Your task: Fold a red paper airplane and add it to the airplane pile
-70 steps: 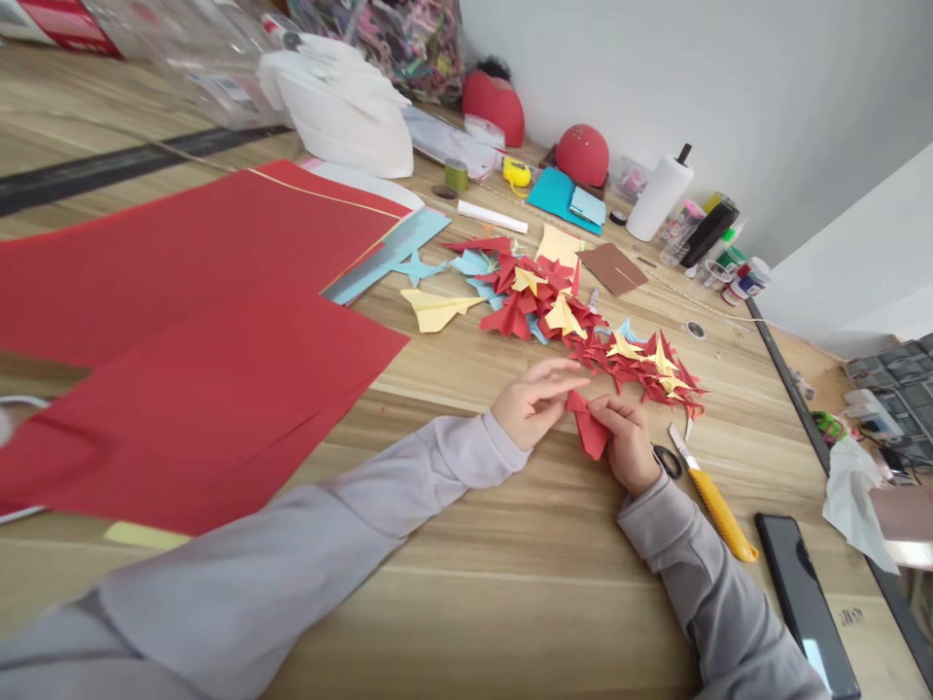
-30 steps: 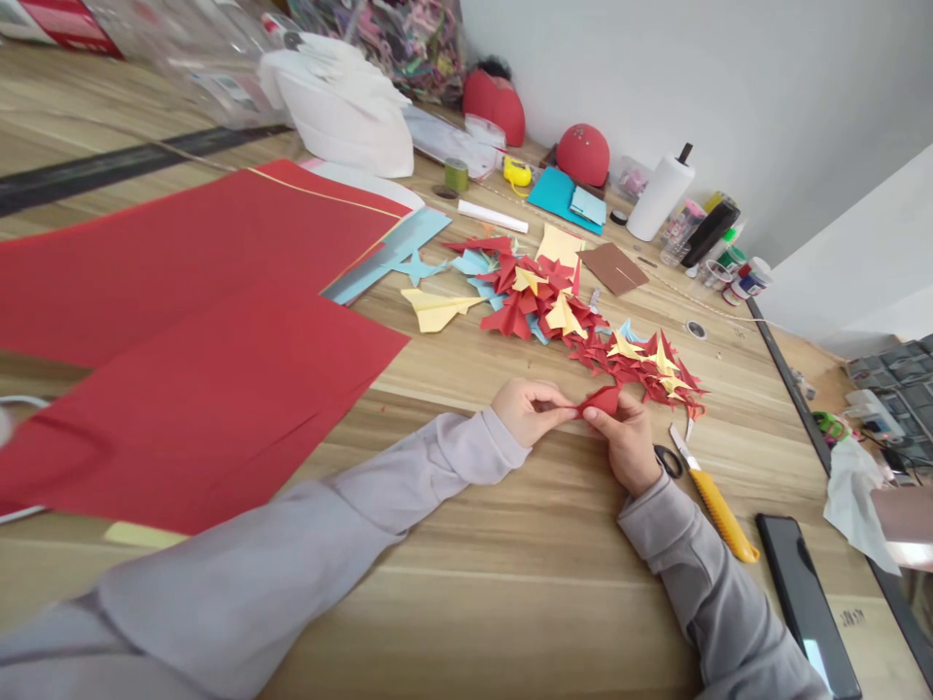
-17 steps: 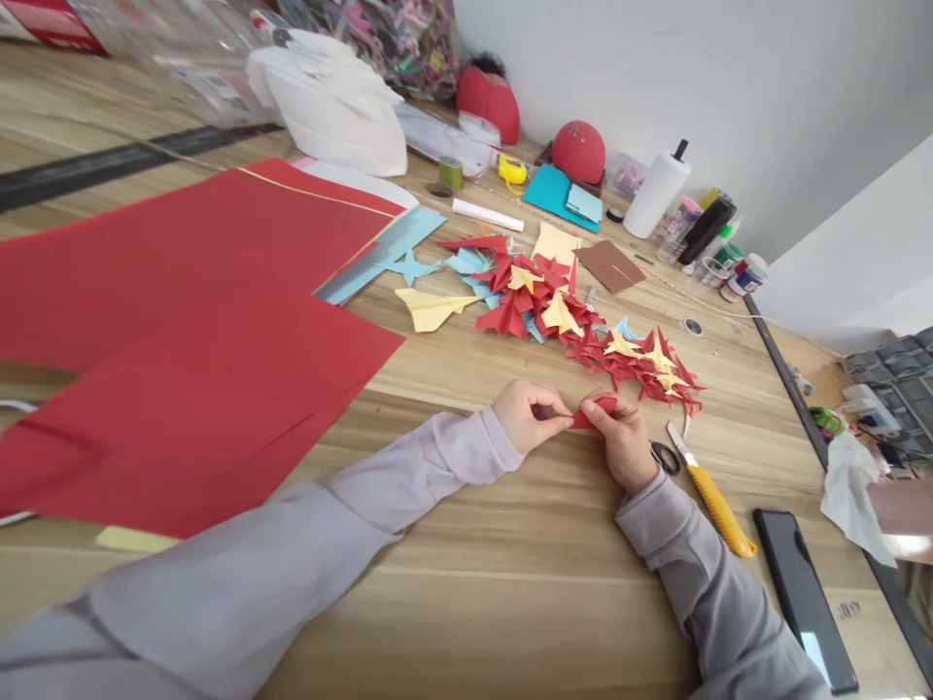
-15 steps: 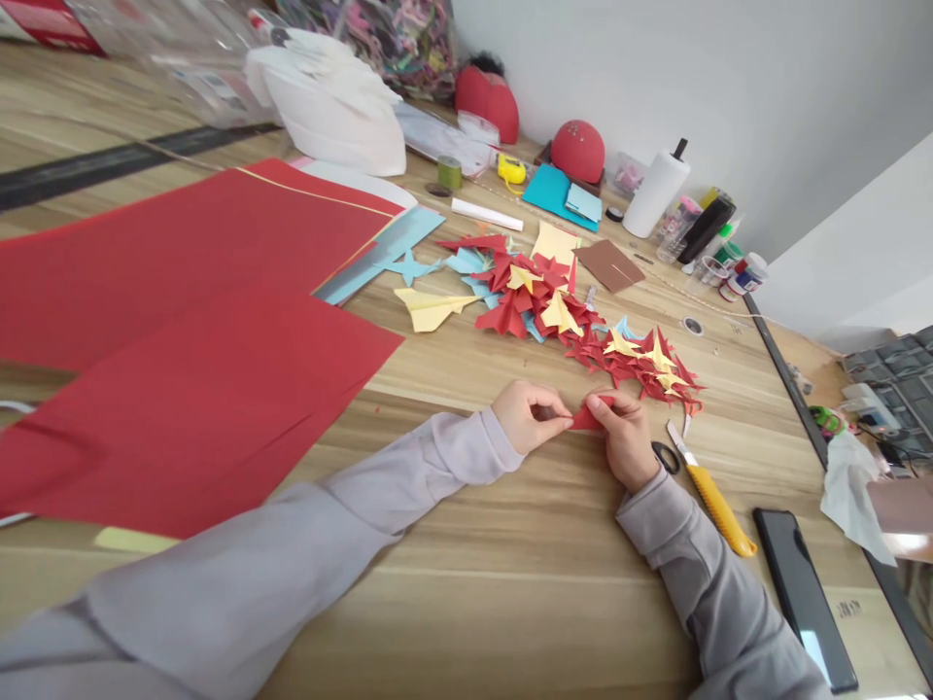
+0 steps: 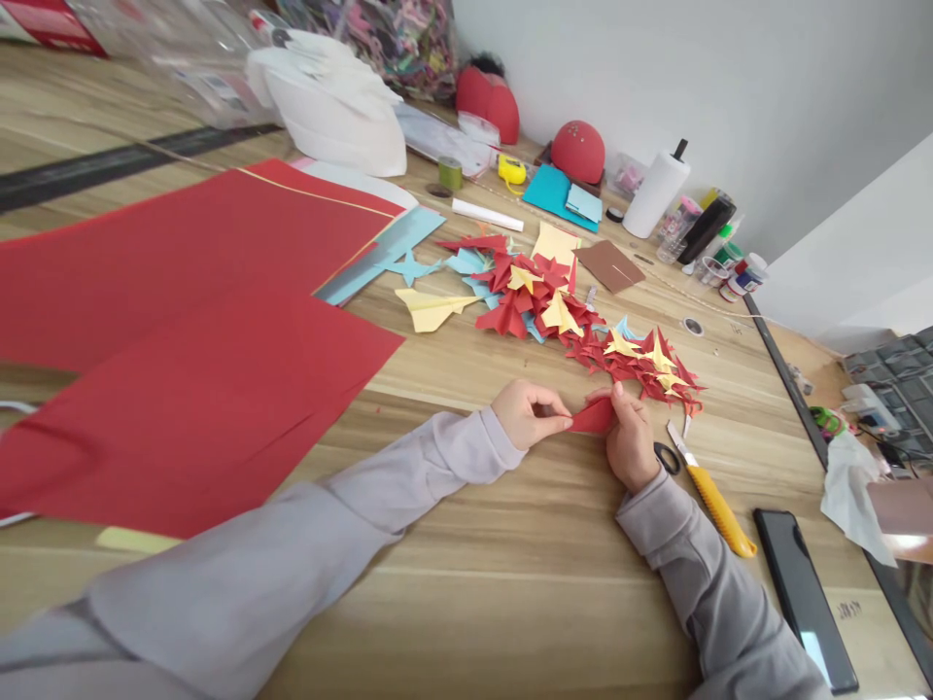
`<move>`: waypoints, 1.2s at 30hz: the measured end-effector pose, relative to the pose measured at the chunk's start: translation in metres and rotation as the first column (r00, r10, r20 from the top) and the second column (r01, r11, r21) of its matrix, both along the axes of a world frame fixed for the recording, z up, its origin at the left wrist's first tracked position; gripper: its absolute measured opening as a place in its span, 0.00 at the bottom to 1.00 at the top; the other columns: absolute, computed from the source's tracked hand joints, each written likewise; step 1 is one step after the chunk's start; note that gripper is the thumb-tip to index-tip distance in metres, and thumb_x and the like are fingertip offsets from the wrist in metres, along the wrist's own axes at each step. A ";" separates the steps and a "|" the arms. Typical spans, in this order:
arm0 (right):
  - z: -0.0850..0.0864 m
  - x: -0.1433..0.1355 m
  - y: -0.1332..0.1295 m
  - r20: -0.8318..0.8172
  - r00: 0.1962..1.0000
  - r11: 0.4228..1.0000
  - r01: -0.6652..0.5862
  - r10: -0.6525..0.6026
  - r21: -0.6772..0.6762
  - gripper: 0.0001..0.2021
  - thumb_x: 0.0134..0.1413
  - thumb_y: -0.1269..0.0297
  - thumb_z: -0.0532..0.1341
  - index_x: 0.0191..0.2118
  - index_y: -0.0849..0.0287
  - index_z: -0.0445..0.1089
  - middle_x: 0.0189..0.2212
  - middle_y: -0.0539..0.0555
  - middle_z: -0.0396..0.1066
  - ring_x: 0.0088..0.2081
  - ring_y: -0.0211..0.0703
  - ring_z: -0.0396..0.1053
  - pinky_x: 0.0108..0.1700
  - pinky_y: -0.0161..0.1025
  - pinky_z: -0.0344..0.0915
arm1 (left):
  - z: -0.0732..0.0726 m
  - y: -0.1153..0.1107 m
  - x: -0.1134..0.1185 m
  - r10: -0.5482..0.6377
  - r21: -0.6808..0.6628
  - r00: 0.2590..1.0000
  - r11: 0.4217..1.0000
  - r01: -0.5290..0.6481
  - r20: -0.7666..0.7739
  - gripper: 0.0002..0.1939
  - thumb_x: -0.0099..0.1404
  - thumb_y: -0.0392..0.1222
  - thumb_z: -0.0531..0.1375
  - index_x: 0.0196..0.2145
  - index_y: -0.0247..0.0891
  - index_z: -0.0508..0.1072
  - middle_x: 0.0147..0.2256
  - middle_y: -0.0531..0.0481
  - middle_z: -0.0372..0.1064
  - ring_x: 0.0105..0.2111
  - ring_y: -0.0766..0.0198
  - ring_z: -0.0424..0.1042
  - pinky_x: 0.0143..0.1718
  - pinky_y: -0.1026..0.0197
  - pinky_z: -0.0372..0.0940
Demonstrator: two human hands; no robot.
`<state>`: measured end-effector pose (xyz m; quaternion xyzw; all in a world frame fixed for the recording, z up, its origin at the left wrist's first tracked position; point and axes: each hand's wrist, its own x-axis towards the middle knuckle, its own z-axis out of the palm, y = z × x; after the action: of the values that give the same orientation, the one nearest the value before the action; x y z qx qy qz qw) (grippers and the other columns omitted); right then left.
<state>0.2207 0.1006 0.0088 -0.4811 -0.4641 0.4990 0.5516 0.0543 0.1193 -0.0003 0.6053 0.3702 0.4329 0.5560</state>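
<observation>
A small folded piece of red paper (image 5: 594, 417) is stretched between my two hands, just above the wooden table. My left hand (image 5: 531, 413) pinches its left corner between thumb and fingertips. At its other end, my right hand (image 5: 631, 436) is closed on the paper, with the thumb by the upper right edge and the other fingers mostly hidden behind. Just beyond lies a heap of folded red, yellow and blue paper pieces (image 5: 558, 309), some star-shaped and some like paper planes. Scissors (image 5: 667, 457) lie partly hidden beside my right hand.
Large red paper sheets (image 5: 240, 408) cover the left side. A yellow-handled knife (image 5: 718, 506), blade out, and a black phone (image 5: 802, 593) lie at right. Along the back stand a white roll (image 5: 656, 194), bottles, a yellow tape measure (image 5: 511, 170) and a red dome (image 5: 578, 151).
My right thumb has slid up and right along the red paper, so more of the paper's face shows. My left hand has stayed in place.
</observation>
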 end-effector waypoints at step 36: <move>0.000 0.001 -0.003 0.060 0.974 0.975 -0.222 0.220 0.025 0.19 0.46 0.46 0.65 0.38 0.56 0.77 0.32 0.54 0.77 0.30 0.46 0.74 0.29 0.40 0.71 | 0.011 0.009 0.002 0.282 -0.340 0.903 0.926 -0.167 0.324 0.19 0.37 0.46 0.72 0.26 0.33 0.78 0.21 0.53 0.73 0.20 0.70 0.68 0.29 0.63 0.69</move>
<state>0.2213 0.0973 0.0088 -0.4318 -0.5380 0.5361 0.4866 0.0563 0.1287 0.0111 0.3734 0.3897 0.5378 0.6476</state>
